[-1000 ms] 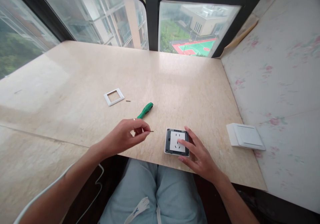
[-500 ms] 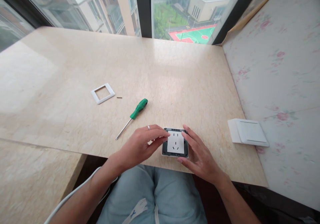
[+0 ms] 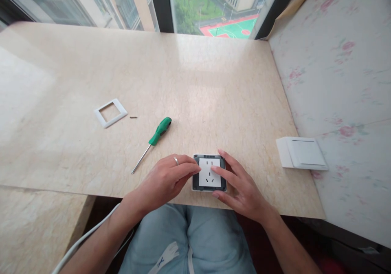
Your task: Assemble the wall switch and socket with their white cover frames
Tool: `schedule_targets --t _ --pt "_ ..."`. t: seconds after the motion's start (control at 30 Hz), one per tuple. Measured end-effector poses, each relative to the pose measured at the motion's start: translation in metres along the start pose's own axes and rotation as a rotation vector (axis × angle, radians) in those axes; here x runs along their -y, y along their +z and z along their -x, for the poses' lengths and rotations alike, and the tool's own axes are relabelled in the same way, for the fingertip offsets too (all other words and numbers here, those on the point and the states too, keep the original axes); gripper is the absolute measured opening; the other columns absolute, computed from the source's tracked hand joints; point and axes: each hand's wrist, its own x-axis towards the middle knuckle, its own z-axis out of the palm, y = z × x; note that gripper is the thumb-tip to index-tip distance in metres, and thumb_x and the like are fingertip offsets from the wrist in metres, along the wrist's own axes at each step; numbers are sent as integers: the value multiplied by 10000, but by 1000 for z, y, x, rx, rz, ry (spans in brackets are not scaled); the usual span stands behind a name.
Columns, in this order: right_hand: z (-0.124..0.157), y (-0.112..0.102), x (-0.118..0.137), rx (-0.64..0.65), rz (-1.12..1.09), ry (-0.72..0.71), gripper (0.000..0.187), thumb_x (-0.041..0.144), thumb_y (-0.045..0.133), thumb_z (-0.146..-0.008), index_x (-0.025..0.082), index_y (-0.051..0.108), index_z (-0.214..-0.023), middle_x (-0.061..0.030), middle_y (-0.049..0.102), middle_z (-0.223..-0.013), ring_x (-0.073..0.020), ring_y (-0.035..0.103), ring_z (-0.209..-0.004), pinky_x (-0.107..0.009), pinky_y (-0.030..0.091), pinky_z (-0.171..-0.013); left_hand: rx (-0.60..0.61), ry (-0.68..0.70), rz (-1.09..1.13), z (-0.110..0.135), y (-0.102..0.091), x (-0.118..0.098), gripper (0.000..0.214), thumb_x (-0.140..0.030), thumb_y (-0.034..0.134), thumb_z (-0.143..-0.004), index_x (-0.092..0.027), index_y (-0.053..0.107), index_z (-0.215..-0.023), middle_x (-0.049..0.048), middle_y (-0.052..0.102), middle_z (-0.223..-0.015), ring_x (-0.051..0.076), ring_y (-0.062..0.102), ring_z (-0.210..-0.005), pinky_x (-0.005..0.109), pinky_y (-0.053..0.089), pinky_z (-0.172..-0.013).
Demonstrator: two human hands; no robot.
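Observation:
Near the front edge of the sill, a wall socket [image 3: 209, 180] lies face up, its white slotted centre set in a dark grey surround. My left hand [image 3: 166, 178] is pinched at the socket's left side, thumb and fingers together; whatever is between the tips is hidden or too small to make out. Around the right side my right hand [image 3: 244, 186] steadies the socket, index fingertip on the white face and thumb at the lower edge. To the left lie a green-handled screwdriver [image 3: 159, 132], a small screw [image 3: 133, 117] and a white cover frame [image 3: 104, 120].
A white switch [image 3: 307, 152] on a box juts from the flowered wall [image 3: 345, 98] at right. Window frames [image 3: 163, 5] bound the far side of the stone sill [image 3: 214, 90]. A white cable [image 3: 88, 235] runs by my left forearm.
The view has shifted, so the things on the sill appear further left. My right index finger has moved inward onto the socket's white face. My left hand stays pinched at its left side.

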Motion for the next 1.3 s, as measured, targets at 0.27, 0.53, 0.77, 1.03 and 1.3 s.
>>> schedule_targets --t 0.27,0.53,0.77,1.03,1.3 --pt "0 1 -1 -4 3 6 563 332 681 -919 286 505 -1451 -120 306 -1661 -324 404 -1480 -517 465 -1136 64 26 -86 1 -4 -3 235 -72 517 -963 -191 678 -1086 68 742 -1028 173 692 -897 288 557 -768" --pt "0 1 0 -8 11 9 566 337 678 -923 299 501 -1459 -112 319 -1658 -324 420 -1470 -521 469 -1132 82 17 -113 -1 -2 -5 239 -79 527 -955 -199 715 -1041 73 720 -1045 163 678 -857 285 553 -753" --pt "0 1 -1 -16 12 -4 597 342 681 -919 313 478 -1480 -114 330 -1653 -332 429 -1463 -535 478 -1120 59 -77 123 4 3 -3 222 -99 529 -978 -200 721 -1028 68 662 -1062 108 654 -770 236 544 -695" --pt "1 2 -2 -11 5 -9 553 330 676 -930 290 488 -1448 -137 324 -1645 -327 395 -1482 -544 467 -1130 -42 -165 124 15 2 -7 266 -209 614 -970 -206 635 -1235 105 634 -1182 194 666 -1052 324 580 -886" --pt "1 3 -3 -17 -4 -9 559 325 685 -922 287 500 -1448 -123 325 -1649 -317 390 -1486 -531 456 -1144 -41 -111 29 23 11 -7 221 -199 593 -981 -197 681 -1184 135 617 -1275 160 669 -918 343 610 -834"
